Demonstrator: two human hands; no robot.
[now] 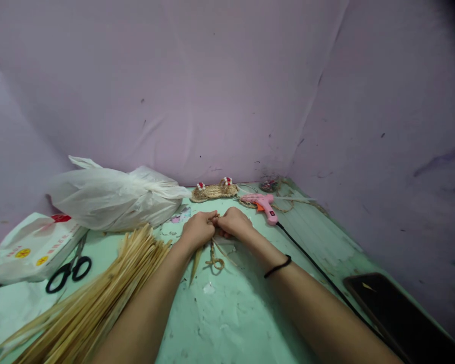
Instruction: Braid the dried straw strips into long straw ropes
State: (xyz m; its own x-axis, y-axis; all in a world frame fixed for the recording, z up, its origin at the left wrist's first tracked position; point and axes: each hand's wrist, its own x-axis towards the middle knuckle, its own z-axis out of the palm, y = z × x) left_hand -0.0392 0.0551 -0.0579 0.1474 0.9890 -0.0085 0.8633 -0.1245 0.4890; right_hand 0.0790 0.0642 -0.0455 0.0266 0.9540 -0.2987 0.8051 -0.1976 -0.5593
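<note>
Close together near the middle of the green table, my left hand and my right hand pinch a thin straw braid between their fingertips. The braid's lower end hangs below the fingers and finishes in a small loop on the table. A loose pale strand sticks out beside it, and a wider dry leaf strip hangs under my left hand. The part between the fingers is mostly hidden. Just beyond the hands sits a pair of small woven straw slippers with red and white bead flowers.
A straw bundle lies left of my left forearm, with black-handled scissors, a white box and a white plastic bag beyond. Rightward are a pink glue gun, its black cord and a dark phone-like slab.
</note>
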